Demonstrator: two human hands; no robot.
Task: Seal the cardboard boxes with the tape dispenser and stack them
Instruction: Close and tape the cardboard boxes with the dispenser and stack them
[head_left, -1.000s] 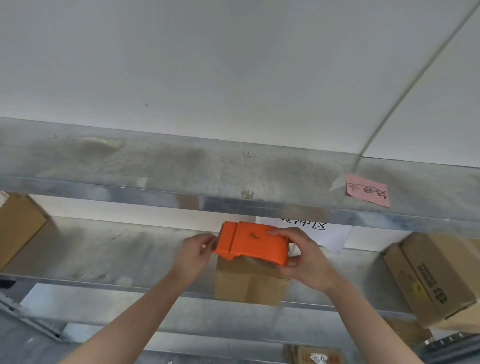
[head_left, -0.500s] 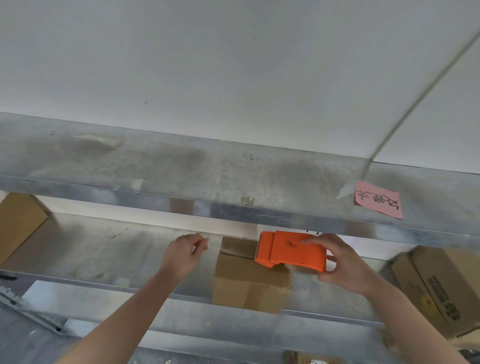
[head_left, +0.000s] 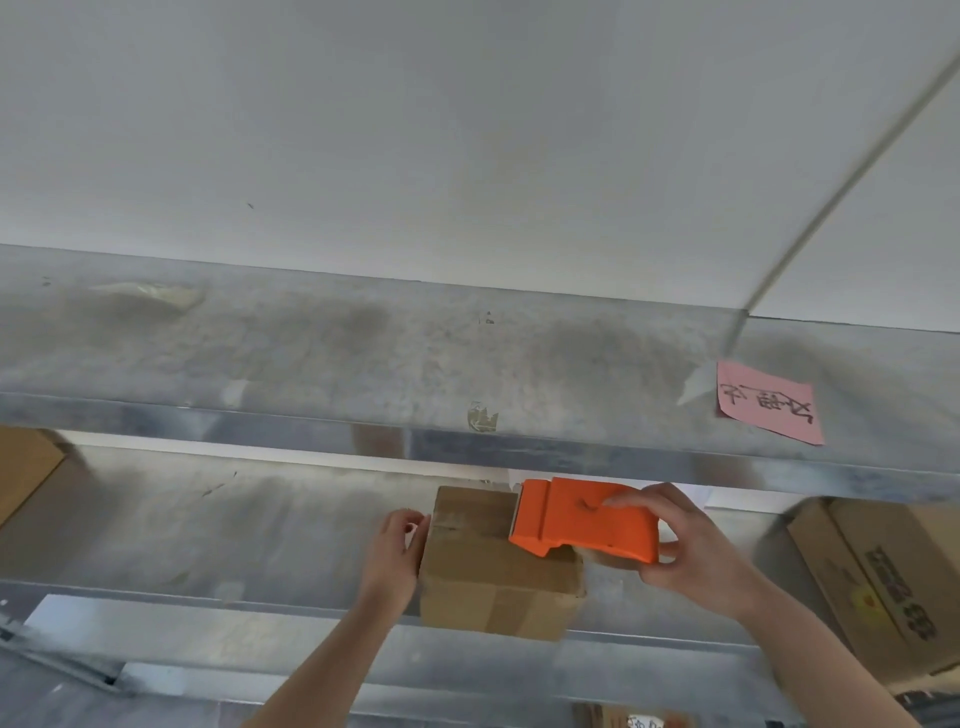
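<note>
Cardboard, small and probably light, the box (head_left: 493, 592) sits at the front edge of the shelf (head_left: 208, 530) and could slide under the tape's pull, so it is best braced at its side walls. The left hand (head_left: 392, 551) presses its left side with loosely bent fingers. On top, the right hand (head_left: 691, 551) grips the stiff orange dispenser (head_left: 582, 519), thumb below and fingers above. A second ago the dispenser covered the whole top with the left hand at its nose; now it overhangs the right edge.
</note>
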